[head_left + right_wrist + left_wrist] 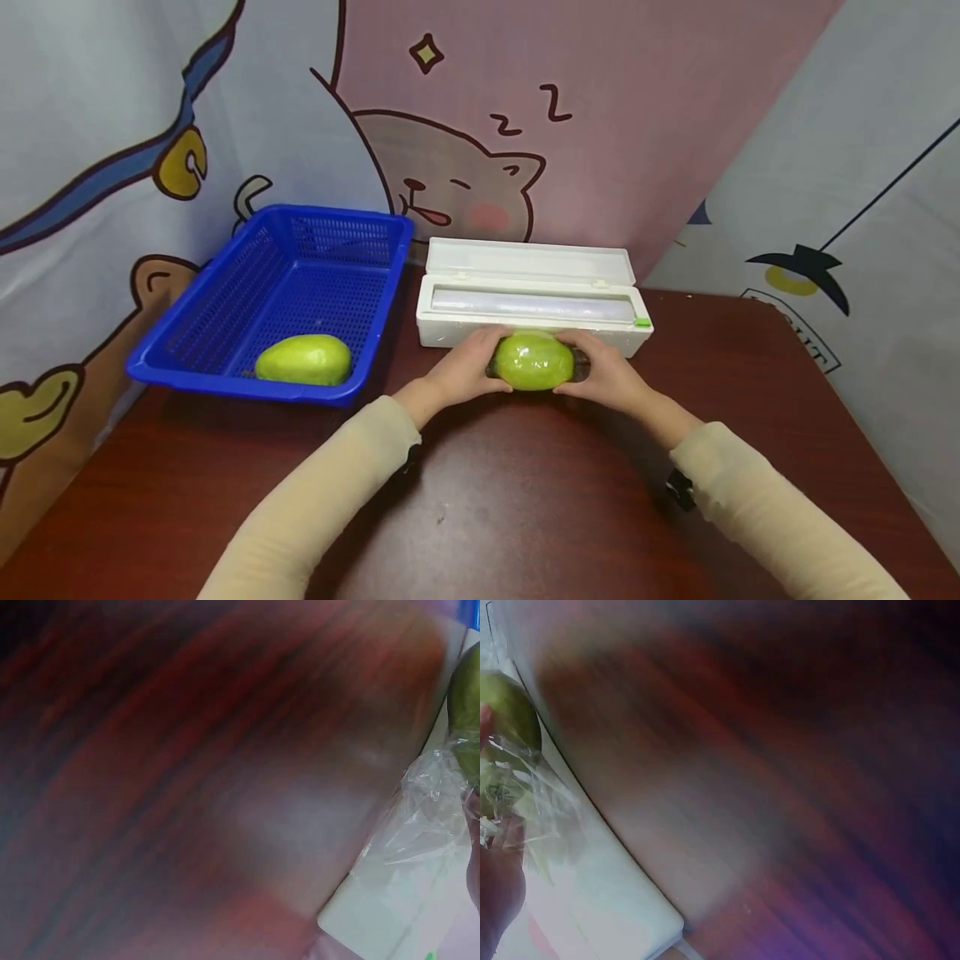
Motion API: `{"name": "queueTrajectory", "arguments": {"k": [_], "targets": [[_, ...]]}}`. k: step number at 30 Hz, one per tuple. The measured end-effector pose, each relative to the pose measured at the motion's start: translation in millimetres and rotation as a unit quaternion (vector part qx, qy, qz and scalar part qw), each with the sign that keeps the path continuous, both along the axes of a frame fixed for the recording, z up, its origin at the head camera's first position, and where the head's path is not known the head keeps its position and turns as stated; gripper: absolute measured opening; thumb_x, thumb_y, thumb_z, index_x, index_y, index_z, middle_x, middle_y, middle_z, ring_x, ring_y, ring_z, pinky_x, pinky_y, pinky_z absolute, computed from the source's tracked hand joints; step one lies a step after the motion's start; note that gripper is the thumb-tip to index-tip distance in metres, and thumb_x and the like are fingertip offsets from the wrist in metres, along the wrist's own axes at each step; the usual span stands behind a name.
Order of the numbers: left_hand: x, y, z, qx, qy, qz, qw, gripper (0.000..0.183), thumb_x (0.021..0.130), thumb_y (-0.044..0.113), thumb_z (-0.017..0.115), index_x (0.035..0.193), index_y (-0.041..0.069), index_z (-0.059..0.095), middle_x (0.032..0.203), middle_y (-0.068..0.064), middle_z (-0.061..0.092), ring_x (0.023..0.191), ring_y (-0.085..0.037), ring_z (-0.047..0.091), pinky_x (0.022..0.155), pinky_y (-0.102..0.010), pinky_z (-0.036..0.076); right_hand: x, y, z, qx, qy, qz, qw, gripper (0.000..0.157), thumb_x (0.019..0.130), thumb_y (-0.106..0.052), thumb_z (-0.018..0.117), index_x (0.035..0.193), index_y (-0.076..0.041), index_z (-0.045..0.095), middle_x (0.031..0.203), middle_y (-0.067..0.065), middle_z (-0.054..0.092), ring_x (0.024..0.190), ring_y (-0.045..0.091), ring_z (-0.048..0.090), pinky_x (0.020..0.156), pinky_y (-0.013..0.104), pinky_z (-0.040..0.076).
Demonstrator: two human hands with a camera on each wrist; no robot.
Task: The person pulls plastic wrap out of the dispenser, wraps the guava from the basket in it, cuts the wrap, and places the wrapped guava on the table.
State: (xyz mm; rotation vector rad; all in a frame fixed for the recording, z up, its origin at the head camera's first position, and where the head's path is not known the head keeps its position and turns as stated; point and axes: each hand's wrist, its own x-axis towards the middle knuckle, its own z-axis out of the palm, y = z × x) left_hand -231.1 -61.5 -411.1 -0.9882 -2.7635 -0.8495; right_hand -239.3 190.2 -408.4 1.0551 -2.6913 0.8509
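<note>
A green mango [534,361], shiny under clear plastic wrap, is gripped at both ends between the two hands. My left hand [471,364] curls round its left end, thumb toward me and fingers on the far side. At the opposite end my right hand [604,372] holds it the same way. Loose wrap [424,806] bunches out beside the fruit in the right wrist view, and crumpled film [551,802] hangs by the fingers in the left wrist view. Directly behind the hands is a white cling film box [534,298], lid raised, a film roll inside.
A blue plastic basket [390,312] stands on the left of the brown table [517,508], with another green mango [303,360] lying at its near end. Behind the table hangs a cartoon-printed cloth [637,125]. A green slider [642,322] sits at the box's right end.
</note>
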Motion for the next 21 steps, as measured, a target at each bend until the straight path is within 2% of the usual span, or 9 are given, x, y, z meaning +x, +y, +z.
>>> {"name": "queueTrajectory", "arguments": {"k": [5, 11, 14, 17, 21], "targets": [[2.2, 0.3, 3.1, 0.015, 0.001, -0.004, 0.9999, 0.077, 0.073, 0.027, 0.08, 0.133, 0.002, 0.039, 0.132, -0.015, 0.05, 0.125, -0.029, 0.046, 0.108, -0.038, 0.036, -0.6, 2.6, 2.4, -0.007, 0.011, -0.006, 1.0, 0.075, 0.059, -0.018, 0.088, 0.124, -0.003, 0.053, 0.122, 0.015, 0.059, 0.11, 0.031, 0.058, 0.089, 0.044, 0.051], [3.1, -1.0, 4.5, -0.008, -0.007, 0.0, 0.9999, 0.076, 0.077, 0.031, 0.076, 0.136, 0.002, 0.038, 0.133, -0.015, 0.043, 0.124, -0.026, 0.046, 0.106, -0.036, 0.039, -1.3, 2.2, 1.3, -0.01, 0.012, -0.021, 1.0, 0.07, 0.059, -0.019, 0.089, 0.118, 0.0, 0.055, 0.113, 0.016, 0.063, 0.103, 0.031, 0.061, 0.085, 0.044, 0.052], [1.7, -1.9, 6.7, -0.008, -0.014, 0.006, 0.9998, 0.075, 0.077, 0.03, 0.076, 0.136, 0.003, 0.038, 0.132, -0.014, 0.046, 0.123, -0.025, 0.047, 0.106, -0.036, 0.04, -3.2, 2.2, 3.5, -0.019, 0.004, -0.018, 1.0, 0.068, 0.059, -0.018, 0.088, 0.117, 0.001, 0.057, 0.112, 0.017, 0.064, 0.102, 0.031, 0.062, 0.085, 0.044, 0.053], [0.7, -2.6, 7.8, 0.003, -0.026, 0.007, 0.9996, 0.074, 0.077, 0.03, 0.076, 0.134, 0.002, 0.039, 0.13, -0.015, 0.049, 0.123, -0.026, 0.048, 0.105, -0.036, 0.039, -4.5, 2.5, 7.1, -0.022, -0.026, -0.018, 0.999, 0.066, 0.061, -0.017, 0.087, 0.117, 0.002, 0.057, 0.113, 0.017, 0.063, 0.102, 0.032, 0.062, 0.084, 0.045, 0.053], [1.2, -3.3, 7.7, 0.014, -0.037, 0.007, 0.9992, 0.07, 0.077, 0.029, 0.076, 0.131, 0.001, 0.041, 0.128, -0.015, 0.051, 0.121, -0.026, 0.049, 0.105, -0.036, 0.039, -5.2, 2.0, 11.7, -0.024, -0.088, -0.023, 0.996, 0.064, 0.065, -0.018, 0.085, 0.119, 0.0, 0.058, 0.116, 0.017, 0.063, 0.105, 0.031, 0.061, 0.086, 0.045, 0.053]]}}
